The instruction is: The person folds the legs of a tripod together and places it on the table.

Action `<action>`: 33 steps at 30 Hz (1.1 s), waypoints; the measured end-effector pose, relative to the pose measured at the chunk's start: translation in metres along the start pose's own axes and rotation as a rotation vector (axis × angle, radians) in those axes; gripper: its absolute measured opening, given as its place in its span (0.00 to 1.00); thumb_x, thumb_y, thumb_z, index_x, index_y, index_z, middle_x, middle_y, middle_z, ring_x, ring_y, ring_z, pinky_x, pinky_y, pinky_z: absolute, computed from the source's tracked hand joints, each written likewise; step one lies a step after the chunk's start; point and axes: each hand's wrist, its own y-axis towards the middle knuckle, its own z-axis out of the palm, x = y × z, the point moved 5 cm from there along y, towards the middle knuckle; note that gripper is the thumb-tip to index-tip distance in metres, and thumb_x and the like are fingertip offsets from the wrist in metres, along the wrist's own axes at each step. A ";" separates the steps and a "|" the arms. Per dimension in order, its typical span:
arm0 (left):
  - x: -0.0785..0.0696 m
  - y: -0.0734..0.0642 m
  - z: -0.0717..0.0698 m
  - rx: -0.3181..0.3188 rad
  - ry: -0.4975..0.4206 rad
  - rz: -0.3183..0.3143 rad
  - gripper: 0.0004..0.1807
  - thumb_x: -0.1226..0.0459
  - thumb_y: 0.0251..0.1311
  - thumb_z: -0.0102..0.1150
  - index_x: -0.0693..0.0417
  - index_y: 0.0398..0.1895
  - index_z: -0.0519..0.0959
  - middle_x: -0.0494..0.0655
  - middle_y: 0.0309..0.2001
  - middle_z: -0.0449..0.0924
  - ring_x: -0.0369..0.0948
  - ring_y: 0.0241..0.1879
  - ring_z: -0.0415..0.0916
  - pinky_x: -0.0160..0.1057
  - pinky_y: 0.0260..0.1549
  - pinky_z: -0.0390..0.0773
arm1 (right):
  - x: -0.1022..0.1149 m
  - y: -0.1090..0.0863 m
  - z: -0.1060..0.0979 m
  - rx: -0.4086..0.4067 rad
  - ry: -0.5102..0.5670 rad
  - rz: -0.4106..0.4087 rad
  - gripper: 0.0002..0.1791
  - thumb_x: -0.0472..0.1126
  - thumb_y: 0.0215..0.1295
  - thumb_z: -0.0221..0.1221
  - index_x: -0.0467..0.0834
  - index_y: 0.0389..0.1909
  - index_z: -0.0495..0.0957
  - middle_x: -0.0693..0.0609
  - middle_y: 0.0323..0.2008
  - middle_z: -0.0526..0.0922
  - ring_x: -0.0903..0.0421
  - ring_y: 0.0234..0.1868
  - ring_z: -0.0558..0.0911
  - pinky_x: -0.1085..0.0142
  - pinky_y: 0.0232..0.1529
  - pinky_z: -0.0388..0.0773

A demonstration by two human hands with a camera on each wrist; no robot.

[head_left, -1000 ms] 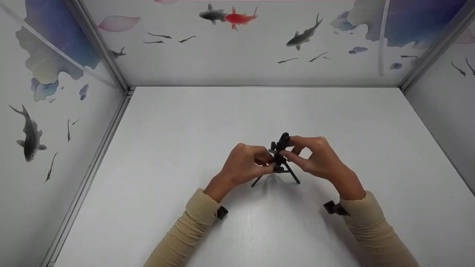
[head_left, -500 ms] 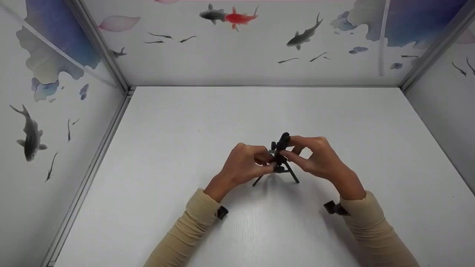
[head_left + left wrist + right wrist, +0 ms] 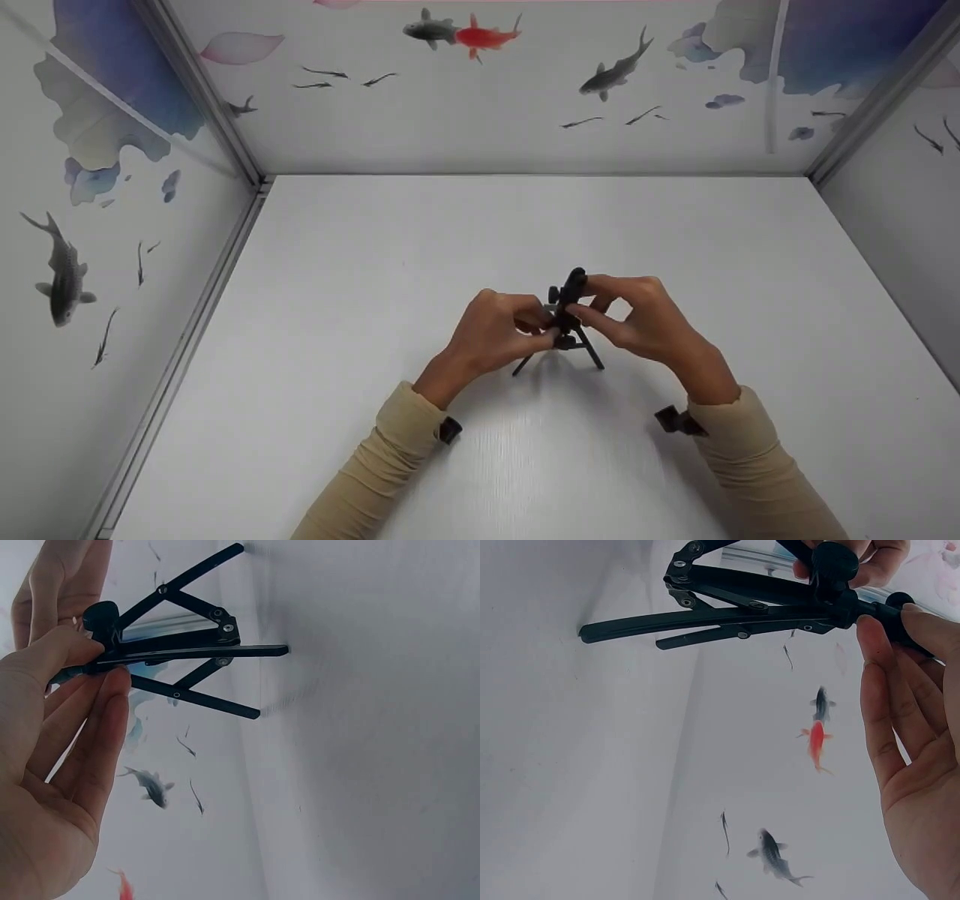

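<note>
A small black tripod stands upright at the middle of the table, its hinged legs partly spread. In the left wrist view, braces join the tripod's legs; whether every foot touches the table, I cannot tell. My left hand pinches the tripod's upper body between thumb and fingers, just above the legs. From the other side my right hand holds the tripod's head between thumb and fingertips. A round knob sticks out from the body in the right wrist view. My fingers hide part of the centre column.
The white table extends around the hands. Behind it rises a back wall printed with fish, and side walls stand left and right. Black wrist cameras sit at the beige cuffs, the left camera and the right camera.
The tripod's two visible foot tips have come slightly closer together in the head view. Both hands keep nearly the same places and grips.
</note>
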 end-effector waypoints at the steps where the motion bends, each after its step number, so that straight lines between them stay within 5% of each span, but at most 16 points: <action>1: 0.000 0.000 0.000 -0.001 -0.001 0.003 0.02 0.66 0.64 0.74 0.54 0.34 0.89 0.43 0.34 0.95 0.34 0.35 0.93 0.33 0.39 0.89 | 0.000 0.000 0.000 0.000 -0.001 0.000 0.19 0.30 0.64 0.75 0.47 0.54 0.89 0.57 0.41 0.94 0.65 0.29 0.90 0.74 0.42 0.84; 33: -0.002 0.000 -0.001 -0.037 -0.037 0.021 0.02 0.66 0.64 0.73 0.53 0.38 0.91 0.43 0.35 0.95 0.33 0.35 0.92 0.34 0.37 0.90 | 0.001 0.001 -0.001 -0.008 0.011 -0.007 0.18 0.29 0.64 0.74 0.45 0.53 0.89 0.54 0.40 0.94 0.63 0.28 0.90 0.74 0.37 0.84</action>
